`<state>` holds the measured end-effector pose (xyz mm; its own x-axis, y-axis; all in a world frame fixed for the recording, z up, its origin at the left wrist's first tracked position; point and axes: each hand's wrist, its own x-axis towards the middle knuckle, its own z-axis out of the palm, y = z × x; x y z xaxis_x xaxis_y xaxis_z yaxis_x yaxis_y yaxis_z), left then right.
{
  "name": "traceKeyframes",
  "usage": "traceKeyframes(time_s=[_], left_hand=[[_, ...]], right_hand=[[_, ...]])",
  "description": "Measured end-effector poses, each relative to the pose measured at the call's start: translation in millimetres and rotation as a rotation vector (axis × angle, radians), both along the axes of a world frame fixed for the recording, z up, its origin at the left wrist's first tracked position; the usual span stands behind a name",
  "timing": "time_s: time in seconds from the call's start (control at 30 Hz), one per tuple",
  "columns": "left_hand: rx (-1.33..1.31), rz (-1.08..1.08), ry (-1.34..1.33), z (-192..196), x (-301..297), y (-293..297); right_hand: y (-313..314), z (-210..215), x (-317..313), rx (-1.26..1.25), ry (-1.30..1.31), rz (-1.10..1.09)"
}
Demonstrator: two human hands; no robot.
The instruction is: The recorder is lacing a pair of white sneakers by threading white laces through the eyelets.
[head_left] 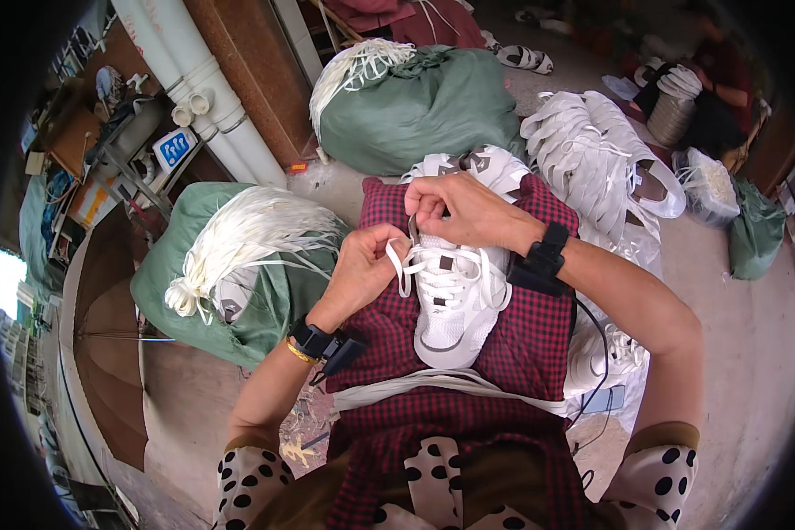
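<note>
- The white shoe rests on a red-and-black checked cloth over the person's lap, toe toward the body; the soft support probably keeps it level for both hands.
- The left hand, just left of the shoe, is closed, thumb and finger pinching a lace that hangs in a loop at the shoe's side, seemingly to keep that strand apart.
- The right hand arches over the shoe's ankle end, fingers curled together; I cannot tell what the fingertips grip.
- Left of the shoe, a bundle of white laces drapes over a green sack, likely for easy reach.
- Beyond the shoe, more white footwear sits at the cloth's far edge.
- Right of the shoe and farther off, a row of white shoes overlaps, perhaps to save room.
- On the shoe's near side, a pale band crosses the cloth, perhaps securing it.
</note>
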<state>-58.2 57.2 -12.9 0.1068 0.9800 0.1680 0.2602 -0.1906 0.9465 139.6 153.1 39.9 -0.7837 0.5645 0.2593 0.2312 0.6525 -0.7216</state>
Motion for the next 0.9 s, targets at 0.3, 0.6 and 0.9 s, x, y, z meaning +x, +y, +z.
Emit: traceKeyframes(time_s=[0.3,0.6,0.9], left_hand=[[0.886,0.077,0.789,6.0,-0.4,3.1],[-0.420,-0.004,-0.342,16.9,7.7,-2.4],[0.170,0.020,0.321,13.0,10.2,2.3]], right_hand=[[4.3,-2.5,3.8,-0.035,-0.004,0.041],[3.8,-5.5,1.5,-0.031,-0.003,0.028],[1.5,-5.2,-0.7,-0.011,0.000,0.008]])
